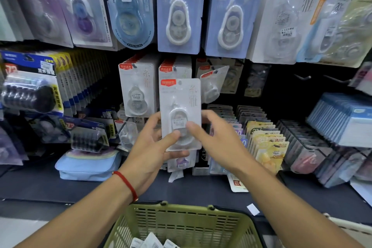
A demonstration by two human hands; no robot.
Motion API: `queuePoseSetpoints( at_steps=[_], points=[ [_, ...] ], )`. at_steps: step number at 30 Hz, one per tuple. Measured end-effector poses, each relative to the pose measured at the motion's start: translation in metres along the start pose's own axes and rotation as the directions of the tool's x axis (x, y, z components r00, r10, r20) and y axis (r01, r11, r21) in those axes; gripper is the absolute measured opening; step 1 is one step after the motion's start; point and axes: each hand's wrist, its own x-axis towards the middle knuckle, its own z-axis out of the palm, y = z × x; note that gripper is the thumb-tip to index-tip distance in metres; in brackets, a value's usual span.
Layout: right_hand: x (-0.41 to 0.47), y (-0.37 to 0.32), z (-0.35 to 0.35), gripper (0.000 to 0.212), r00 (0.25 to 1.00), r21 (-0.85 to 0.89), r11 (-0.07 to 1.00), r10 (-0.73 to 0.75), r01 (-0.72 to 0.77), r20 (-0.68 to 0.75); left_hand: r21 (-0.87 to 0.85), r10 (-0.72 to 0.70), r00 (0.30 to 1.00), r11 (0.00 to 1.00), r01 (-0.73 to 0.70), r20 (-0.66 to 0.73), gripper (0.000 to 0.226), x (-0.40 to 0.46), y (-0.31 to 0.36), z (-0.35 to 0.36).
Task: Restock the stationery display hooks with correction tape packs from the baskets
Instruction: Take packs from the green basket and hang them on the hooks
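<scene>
I hold a white correction tape pack [181, 104] with a red label upright in front of the display. My left hand [155, 143] grips its lower left edge, thumb on the front. My right hand [213, 137] pinches its lower right side, thumb on the clear blister. Just behind it hang matching packs on two hooks: a full row [136, 90] to the left and another row [174, 68] directly behind the held pack. A green basket [181, 219] below my arms holds more packs [153, 242].
Blue and purple tape packs [179, 10] hang on the upper row. Bare hooks [302, 77] stick out at the right. Yellow packs [267, 147] and dark racks stand on the shelf at the right. A light blue pouch [88, 165] lies at the left.
</scene>
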Motion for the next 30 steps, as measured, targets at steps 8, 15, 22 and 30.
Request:
queuePoseSetpoints(
  at_steps=[8, 15, 22, 30],
  points=[
    [0.013, 0.01, -0.006, 0.023, 0.94, 0.347, 0.938, 0.139, -0.024, -0.311, 0.206, -0.002, 1.0, 0.978, 0.003, -0.008, 0.059, 0.003, -0.004, 0.016],
    [0.013, 0.008, -0.018, 0.037, 0.917, 0.319, 0.948, 0.123, 0.005, -0.379, 0.255, 0.011, 1.0, 0.967, -0.015, 0.017, 0.054, 0.002, -0.005, 0.018],
    [0.011, 0.004, -0.022, 0.032, 0.905, 0.272, 0.958, 0.031, 0.095, -0.425, 0.271, 0.143, 0.99, 0.953, -0.138, 0.002, 0.036, 0.001, -0.005, 0.012],
    [0.018, 0.031, -0.018, 0.055, 0.893, -0.549, 0.832, -0.304, 0.079, -0.332, 0.841, 0.353, 0.934, 0.489, -0.231, 0.051, 0.053, 0.033, -0.001, 0.005]
  ],
)
